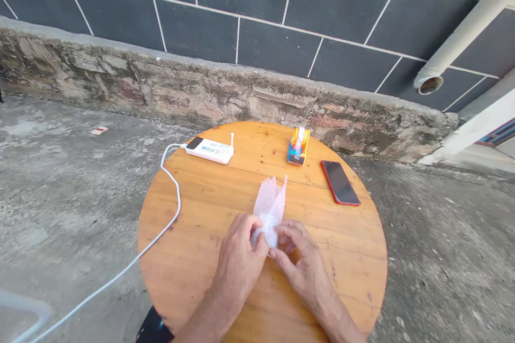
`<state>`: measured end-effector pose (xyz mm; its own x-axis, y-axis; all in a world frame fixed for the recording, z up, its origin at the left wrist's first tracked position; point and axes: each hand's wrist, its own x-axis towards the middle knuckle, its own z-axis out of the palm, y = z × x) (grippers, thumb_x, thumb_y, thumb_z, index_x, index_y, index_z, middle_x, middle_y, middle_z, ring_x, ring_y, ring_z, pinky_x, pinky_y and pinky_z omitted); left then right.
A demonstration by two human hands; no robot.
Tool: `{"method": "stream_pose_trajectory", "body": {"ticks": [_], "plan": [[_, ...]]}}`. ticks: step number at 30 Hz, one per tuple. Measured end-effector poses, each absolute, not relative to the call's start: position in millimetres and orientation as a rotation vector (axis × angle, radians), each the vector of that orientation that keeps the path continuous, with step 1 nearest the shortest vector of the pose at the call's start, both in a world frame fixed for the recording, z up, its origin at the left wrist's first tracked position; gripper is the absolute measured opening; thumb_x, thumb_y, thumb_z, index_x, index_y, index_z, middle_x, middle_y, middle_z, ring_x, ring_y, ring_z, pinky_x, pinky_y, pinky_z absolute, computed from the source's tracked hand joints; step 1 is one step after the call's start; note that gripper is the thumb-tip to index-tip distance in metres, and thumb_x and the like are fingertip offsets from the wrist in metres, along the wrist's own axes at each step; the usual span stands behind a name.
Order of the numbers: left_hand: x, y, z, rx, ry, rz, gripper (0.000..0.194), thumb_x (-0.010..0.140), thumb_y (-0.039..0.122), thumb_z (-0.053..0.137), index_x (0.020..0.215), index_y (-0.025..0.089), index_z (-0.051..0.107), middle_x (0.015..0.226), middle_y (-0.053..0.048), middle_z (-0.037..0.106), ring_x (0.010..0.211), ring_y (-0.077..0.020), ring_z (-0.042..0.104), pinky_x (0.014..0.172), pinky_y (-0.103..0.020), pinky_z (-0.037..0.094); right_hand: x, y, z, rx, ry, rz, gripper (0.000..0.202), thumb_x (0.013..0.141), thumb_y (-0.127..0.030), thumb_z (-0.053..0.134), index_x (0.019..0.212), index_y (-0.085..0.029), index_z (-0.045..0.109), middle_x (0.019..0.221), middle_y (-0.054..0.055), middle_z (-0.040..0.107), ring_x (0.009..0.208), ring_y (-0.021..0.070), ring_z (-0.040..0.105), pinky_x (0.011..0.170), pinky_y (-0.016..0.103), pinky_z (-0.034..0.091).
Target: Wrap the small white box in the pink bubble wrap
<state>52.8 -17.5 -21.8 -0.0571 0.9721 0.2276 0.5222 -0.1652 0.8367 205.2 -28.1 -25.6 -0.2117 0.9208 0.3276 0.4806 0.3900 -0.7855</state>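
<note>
Near the middle of the round wooden table [193,257] lies a pinkish-white sheet of foam or bubble wrap [269,201], bunched around something whitish that I cannot make out. Its far end sticks up loose and open. My left hand [245,246] grips the near left side of the wrap, thumb and fingers pinched on it. From the right, my right hand [300,257] holds the wrap's near right edge between thumb and fingertips. Both hands are close together at its near end.
A white device [211,151] with a short antenna and a white cable [177,193] sits at the back left. A tape dispenser [298,147] stands at the back, and a red-edged phone [340,182] lies at the right. Behind runs a stone ledge [193,94].
</note>
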Motion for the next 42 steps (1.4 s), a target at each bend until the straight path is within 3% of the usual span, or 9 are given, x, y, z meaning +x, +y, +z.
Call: {"method": "stream_pose_trajectory", "body": {"ticks": [7, 12, 19, 24, 28, 30, 33, 36, 42], "plan": [[46.0, -37.6, -24.3, 1.826, 1.53, 1.106, 0.013, 0.076, 0.009, 0.046, 0.079, 0.021, 0.051, 0.078, 0.0, 0.056, 0.075, -0.017, 0.057, 0.068, -0.029, 0.046, 205.2, -45.7, -29.1, -1.193, -1.835, 0.799, 0.027, 0.085, -0.015, 0.057, 0.111, -0.024, 0.055, 0.109, 0.006, 0.052, 0.078, 0.0131, 0.057, 0.07, 0.026, 0.051], [44.0, -31.5, -22.8, 1.876, 1.532, 1.042, 0.02, 0.076, 0.01, 0.049, 0.091, 0.021, 0.055, 0.082, -0.001, 0.058, 0.078, -0.0187, 0.058, 0.071, -0.032, 0.047, 214.3, -41.4, -20.3, -1.266, -1.93, 0.752, 0.023, 0.086, -0.018, 0.057, 0.107, -0.025, 0.057, 0.108, 0.004, 0.056, 0.085, 0.0149, 0.058, 0.077, 0.027, 0.05], [43.3, -28.9, -15.4, 1.973, 1.543, 0.858, 0.019, 0.078, 0.006, 0.045, 0.077, 0.019, 0.06, 0.081, -0.003, 0.057, 0.078, -0.019, 0.059, 0.07, -0.031, 0.048, 220.0, -30.3, -6.3, -1.232, -2.049, 0.694, 0.016, 0.09, -0.017, 0.051, 0.102, -0.022, 0.059, 0.1, 0.005, 0.062, 0.091, 0.0165, 0.059, 0.078, 0.028, 0.049], [42.5, -28.1, -11.2, 2.059, 1.544, 0.794, 0.024, 0.076, 0.002, 0.045, 0.075, 0.019, 0.062, 0.091, -0.005, 0.058, 0.087, -0.0191, 0.06, 0.078, -0.032, 0.05, 225.2, -8.5, 8.9, -1.32, -2.161, 0.485, 0.025, 0.094, -0.017, 0.041, 0.111, -0.022, 0.059, 0.096, 0.005, 0.067, 0.085, 0.0162, 0.063, 0.074, 0.027, 0.048], [41.3, -23.7, -9.0, 2.127, 1.521, 0.79, 0.026, 0.072, 0.0, 0.046, 0.077, 0.019, 0.063, 0.11, -0.008, 0.06, 0.1, -0.0223, 0.061, 0.086, -0.036, 0.051, 218.2, 12.2, 23.2, -1.456, -2.496, 0.192, 0.041, 0.088, -0.006, 0.038, 0.121, -0.024, 0.054, 0.087, 0.004, 0.07, 0.072, 0.0182, 0.065, 0.061, 0.027, 0.044], [40.5, -21.5, -6.9, 2.15, 1.5, 0.759, 0.026, 0.072, 0.0, 0.046, 0.078, 0.019, 0.064, 0.117, -0.008, 0.061, 0.104, -0.0237, 0.06, 0.09, -0.038, 0.05, 212.1, 19.1, 27.1, -1.495, -2.653, 0.038, 0.047, 0.081, 0.0, 0.039, 0.118, -0.023, 0.056, 0.08, 0.003, 0.07, 0.061, 0.0177, 0.062, 0.055, 0.026, 0.037], [39.3, -18.9, -2.3, 2.187, 1.455, 0.696, 0.026, 0.073, 0.0, 0.045, 0.077, 0.018, 0.064, 0.114, -0.007, 0.065, 0.103, -0.0245, 0.061, 0.089, -0.039, 0.051, 206.0, 23.6, 27.9, -1.511, -2.735, -0.089, 0.038, 0.076, 0.003, 0.042, 0.098, -0.021, 0.061, 0.072, 0.002, 0.067, 0.053, 0.0158, 0.056, 0.051, 0.027, 0.03], [38.4, -17.1, 1.5, 2.237, 1.409, 0.677, 0.027, 0.074, 0.001, 0.043, 0.078, 0.018, 0.064, 0.109, -0.007, 0.067, 0.101, -0.025, 0.061, 0.088, -0.04, 0.05, 205.8, 23.1, 25.2, -1.503, -2.683, -0.111, 0.029, 0.082, -0.001, 0.041, 0.089, -0.02, 0.062, 0.07, 0.002, 0.065, 0.054, 0.0153, 0.054, 0.052, 0.027, 0.03], [39.0, -14.4, 4.1, 2.277, 1.361, 0.673, 0.027, 0.075, 0.001, 0.043, 0.078, 0.018, 0.064, 0.098, -0.005, 0.07, 0.093, -0.0241, 0.061, 0.085, -0.039, 0.051, 203.2, 23.2, 21.7, -1.371, -2.596, 0.019, 0.029, 0.09, -0.007, 0.041, 0.093, -0.024, 0.065, 0.074, 0.002, 0.064, 0.065, 0.0145, 0.06, 0.06, 0.024, 0.037]]}}
